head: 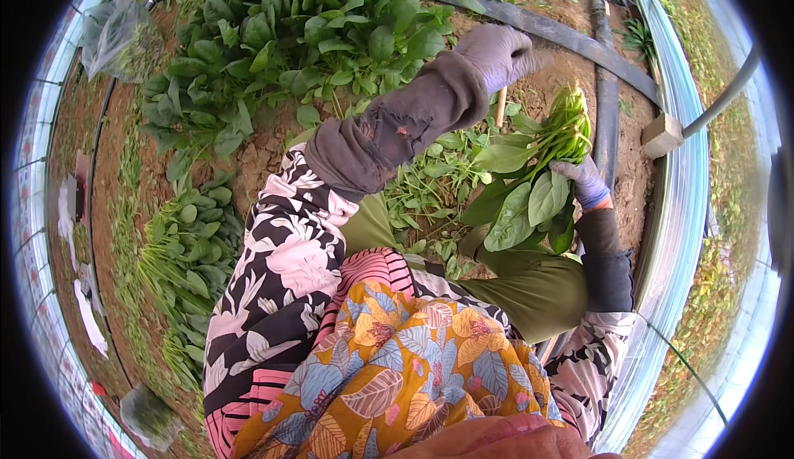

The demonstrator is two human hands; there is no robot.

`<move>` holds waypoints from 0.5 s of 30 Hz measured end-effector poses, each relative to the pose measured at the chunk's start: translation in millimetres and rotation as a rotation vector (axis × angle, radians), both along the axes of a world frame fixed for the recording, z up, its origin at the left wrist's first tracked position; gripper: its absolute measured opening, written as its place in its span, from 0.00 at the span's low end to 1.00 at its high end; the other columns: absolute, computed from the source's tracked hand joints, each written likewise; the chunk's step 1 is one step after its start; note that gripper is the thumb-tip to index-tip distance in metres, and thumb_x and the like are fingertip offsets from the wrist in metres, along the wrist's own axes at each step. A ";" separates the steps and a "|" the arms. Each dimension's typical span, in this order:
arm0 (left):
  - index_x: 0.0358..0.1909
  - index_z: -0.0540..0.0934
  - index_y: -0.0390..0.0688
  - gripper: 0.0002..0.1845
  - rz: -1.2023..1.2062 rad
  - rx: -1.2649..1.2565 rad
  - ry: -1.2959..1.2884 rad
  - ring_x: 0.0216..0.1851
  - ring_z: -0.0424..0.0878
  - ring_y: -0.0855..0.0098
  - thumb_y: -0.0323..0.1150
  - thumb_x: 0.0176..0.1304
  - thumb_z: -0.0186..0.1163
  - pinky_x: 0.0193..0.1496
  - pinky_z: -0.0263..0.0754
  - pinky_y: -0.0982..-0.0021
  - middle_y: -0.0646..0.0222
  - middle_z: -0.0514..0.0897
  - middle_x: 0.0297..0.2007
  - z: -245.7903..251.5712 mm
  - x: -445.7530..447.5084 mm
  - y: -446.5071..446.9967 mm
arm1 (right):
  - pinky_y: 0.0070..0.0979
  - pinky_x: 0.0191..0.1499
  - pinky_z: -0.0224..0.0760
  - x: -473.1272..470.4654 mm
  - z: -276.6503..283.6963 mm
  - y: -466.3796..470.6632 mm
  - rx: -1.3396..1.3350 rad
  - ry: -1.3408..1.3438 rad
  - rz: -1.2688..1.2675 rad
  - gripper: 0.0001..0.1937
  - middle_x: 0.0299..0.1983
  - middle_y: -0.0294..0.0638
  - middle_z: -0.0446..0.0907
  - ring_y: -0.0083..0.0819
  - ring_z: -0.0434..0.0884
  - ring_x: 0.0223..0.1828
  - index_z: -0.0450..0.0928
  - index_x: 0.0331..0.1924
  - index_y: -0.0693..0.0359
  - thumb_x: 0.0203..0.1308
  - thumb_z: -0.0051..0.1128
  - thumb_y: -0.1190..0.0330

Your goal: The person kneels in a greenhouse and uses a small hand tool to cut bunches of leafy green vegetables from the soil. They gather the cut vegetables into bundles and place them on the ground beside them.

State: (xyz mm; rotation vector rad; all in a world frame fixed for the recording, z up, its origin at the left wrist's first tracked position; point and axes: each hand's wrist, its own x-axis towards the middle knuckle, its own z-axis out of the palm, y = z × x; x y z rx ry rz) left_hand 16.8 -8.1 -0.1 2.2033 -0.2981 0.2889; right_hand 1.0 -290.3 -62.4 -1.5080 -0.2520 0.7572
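My right hand (582,181), in a thin pale purple glove, grips a bunch of spinach (518,208). Its cut stem ends point away from me, while the broad leaves hang toward my knee. Across my body reaches my left hand (496,56), gloved too, its fingers curled beyond the stem ends and apart from them. A pale wooden stick (501,106) shows just below this glove; whether the hand holds it cannot be told. Around the fingertips the picture is blurred. Low green plants (434,180) and loose leaves cover the soil between my arms.
Dense spinach (310,31) grows ahead. Picked spinach (192,248) lies in a row on my left. A flat black hose (546,28) crosses a dark pipe (605,99) near the plastic-film wall (676,167). A block (661,135) and plastic bags (121,40) stand at the sides.
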 end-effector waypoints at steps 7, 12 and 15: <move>0.49 0.82 0.45 0.19 -0.402 -0.026 0.177 0.44 0.84 0.60 0.45 0.62 0.63 0.49 0.75 0.63 0.58 0.86 0.40 -15.9 -8.4 -19.8 | 0.25 0.52 0.72 2.3 -3.3 0.2 -0.042 0.000 0.034 0.28 0.46 0.35 0.80 0.25 0.77 0.46 0.73 0.56 0.64 0.47 0.68 0.71; 0.42 0.84 0.45 0.14 -0.405 -0.036 0.208 0.37 0.84 0.63 0.42 0.60 0.65 0.45 0.75 0.66 0.62 0.86 0.35 -12.3 -8.5 -18.9 | 0.27 0.56 0.70 -1.9 4.0 -0.6 0.025 0.035 0.066 0.32 0.49 0.38 0.80 0.29 0.77 0.50 0.71 0.58 0.66 0.45 0.68 0.71; 0.38 0.84 0.43 0.11 -0.338 -0.173 0.067 0.32 0.83 0.71 0.40 0.61 0.66 0.41 0.76 0.70 0.65 0.86 0.31 -8.8 -4.4 -15.3 | 0.27 0.59 0.69 -5.0 10.0 -2.8 0.128 0.048 0.042 0.35 0.52 0.40 0.79 0.31 0.76 0.54 0.69 0.61 0.66 0.44 0.69 0.69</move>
